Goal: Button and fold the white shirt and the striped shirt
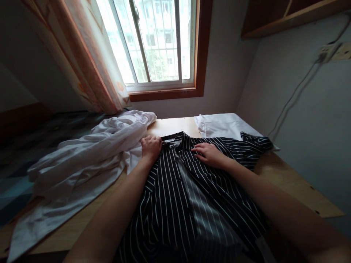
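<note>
A black shirt with white stripes [167, 186] lies spread over the wooden board, its front unbuttoned and its collar toward the window. My left hand [151, 148] is closed at the shirt's left shoulder beside the collar, fingers curled over the fabric. On the other front panel rests my right hand [210, 154], fingers stretched out and lying on the cloth. Between the two hands is the collar [183, 140]. One short sleeve [253, 146] reaches out to the right. The shirt's lower end runs out of view at the bottom.
Crumpled white cloth [82, 168] is heaped along the left and hangs over the near edge of the wooden board [290, 182]. More white fabric [222, 123] lies at the back right. Behind are a window [161, 47], a curtain [90, 54] and a wall cable [290, 96].
</note>
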